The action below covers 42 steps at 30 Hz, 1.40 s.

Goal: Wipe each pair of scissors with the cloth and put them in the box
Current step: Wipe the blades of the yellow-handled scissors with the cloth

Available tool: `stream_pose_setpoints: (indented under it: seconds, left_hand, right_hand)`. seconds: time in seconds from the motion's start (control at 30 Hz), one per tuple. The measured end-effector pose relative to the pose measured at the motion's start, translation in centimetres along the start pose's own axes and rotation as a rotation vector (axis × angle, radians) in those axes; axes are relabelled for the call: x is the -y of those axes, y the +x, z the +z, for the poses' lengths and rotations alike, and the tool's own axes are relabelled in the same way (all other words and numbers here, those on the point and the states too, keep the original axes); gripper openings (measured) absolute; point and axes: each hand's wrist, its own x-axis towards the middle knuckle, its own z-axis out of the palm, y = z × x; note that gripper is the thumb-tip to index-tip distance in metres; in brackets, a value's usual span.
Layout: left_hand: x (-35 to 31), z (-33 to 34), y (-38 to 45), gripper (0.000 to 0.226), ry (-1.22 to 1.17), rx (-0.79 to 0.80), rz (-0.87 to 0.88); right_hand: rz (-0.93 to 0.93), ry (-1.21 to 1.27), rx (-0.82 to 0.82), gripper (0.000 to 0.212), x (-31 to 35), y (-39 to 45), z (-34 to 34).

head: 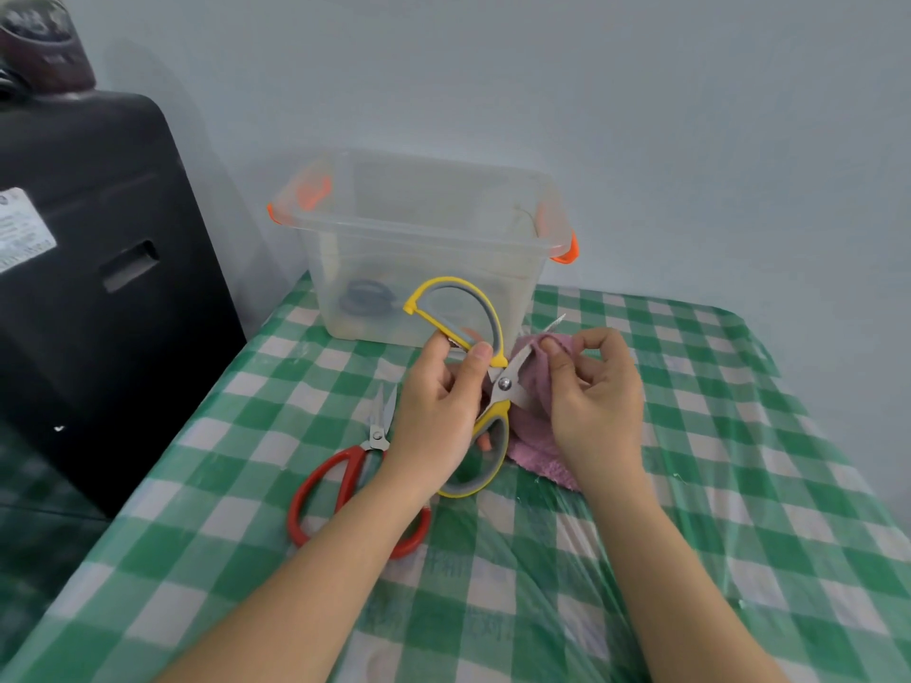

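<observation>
My left hand (438,411) grips the yellow-and-grey scissors (493,332) by the handles, held spread wide above the table. My right hand (594,401) pinches the pink cloth (530,436) around one blade, whose tip pokes out above the cloth. Red-handled scissors (345,478) lie on the table to the left, partly under my left forearm. The clear plastic box (429,224) with orange latches stands behind, with a dark-handled pair of scissors (367,298) lying on its bottom.
The table wears a green-and-white checked cloth (715,485) under clear plastic. A black case (98,268) stands off the table's left edge, with a dark jar (44,46) on top. A pale wall rises right behind the box.
</observation>
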Motion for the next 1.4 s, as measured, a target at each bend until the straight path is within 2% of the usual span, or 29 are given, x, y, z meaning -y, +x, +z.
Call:
stream_pose_setpoints:
  seconds: [0.07, 0.17, 0.23, 0.4, 0.53, 0.63, 0.73, 0.87, 1.23, 1.4]
  left_hand:
    - [0.1, -0.1, 0.2, 0.018, -0.008, -0.020, -0.020]
    - [0.3, -0.3, 0.4, 0.018, -0.030, -0.034, -0.047]
    - [0.5, -0.3, 0.5, 0.017, -0.046, -0.012, -0.060]
    - [0.3, -0.3, 0.4, 0.017, -0.067, 0.076, -0.067]
    - [0.1, -0.4, 0.4, 0.019, -0.115, 0.060, -0.087]
    - [0.2, -0.4, 0.5, 0.020, -0.162, 0.040, -0.133]
    - [0.5, -0.2, 0.5, 0.019, -0.106, 0.057, -0.106]
    - [0.6, -0.2, 0.4, 0.016, 0.006, 0.093, -0.040]
    - [0.3, -0.5, 0.5, 0.018, -0.040, 0.054, -0.101]
    - [0.5, -0.5, 0.6, 0.018, -0.017, 0.041, -0.089]
  right_hand:
    - [-0.020, -0.004, 0.006, 0.024, 0.0, 0.0, 0.0]
    - [-0.065, -0.124, 0.136, 0.028, 0.2, -0.3, 0.2]
    - [-0.059, -0.156, 0.167, 0.031, 0.2, -0.5, 0.3]
    - [0.003, -0.010, 0.063, 0.032, 0.3, -0.1, 0.0]
    - [0.034, 0.070, 0.039, 0.029, 0.1, 0.2, 0.0]
    - [0.101, 0.127, 0.133, 0.026, 0.5, 0.3, -0.3]
    - [0.117, 0.089, 0.225, 0.037, 0.9, 0.1, -0.4]
    - [0.173, 0.156, 0.198, 0.041, 0.9, 0.2, -0.7]
    - [0.298, 0.376, 0.203, 0.033, 1.4, 0.4, -1.1]
    - [0.262, 0.339, 0.250, 0.039, 1.8, 0.2, -0.9]
